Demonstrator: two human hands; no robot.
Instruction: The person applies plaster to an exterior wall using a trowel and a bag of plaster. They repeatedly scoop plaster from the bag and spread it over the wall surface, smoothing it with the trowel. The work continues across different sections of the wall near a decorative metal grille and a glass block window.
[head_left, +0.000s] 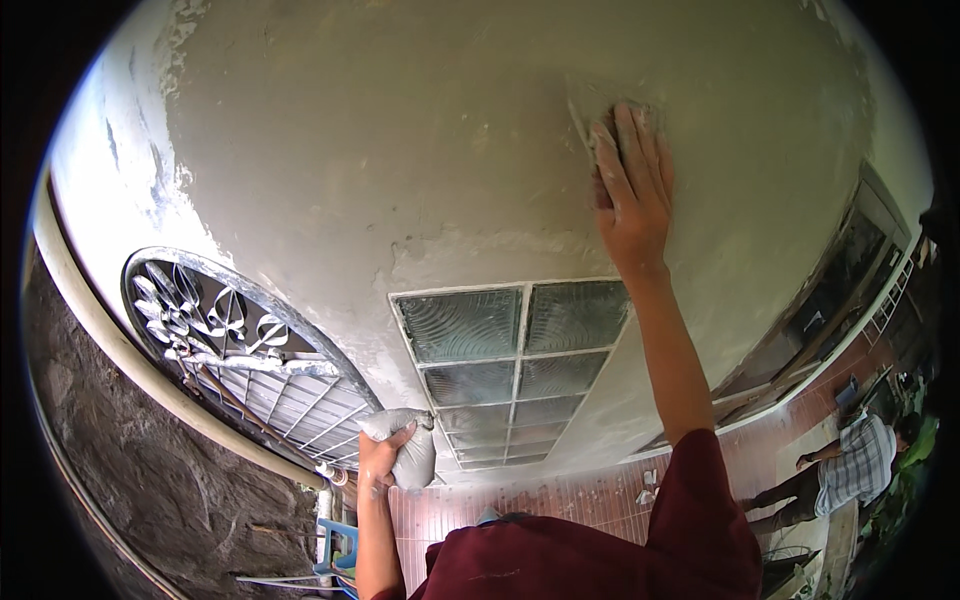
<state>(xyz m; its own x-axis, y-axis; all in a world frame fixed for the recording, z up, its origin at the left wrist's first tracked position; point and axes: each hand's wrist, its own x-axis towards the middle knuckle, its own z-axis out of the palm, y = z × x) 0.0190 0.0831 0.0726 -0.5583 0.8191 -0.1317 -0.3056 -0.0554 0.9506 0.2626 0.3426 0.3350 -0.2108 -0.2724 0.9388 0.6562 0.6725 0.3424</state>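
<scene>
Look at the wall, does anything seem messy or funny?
Yes, the wall looks patchy. On the left, its grey coat stops at a ragged edge, with much whiter wall beyond, so the colours don't match. Just above the window, rough, paler patches break up the smoother grey.

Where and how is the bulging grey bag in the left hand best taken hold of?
Likely by the pinched middle of the grey bag, coming from its left, as the left hand does: it narrows under the thumb and bulges below, so a grip there should slip less.
</scene>
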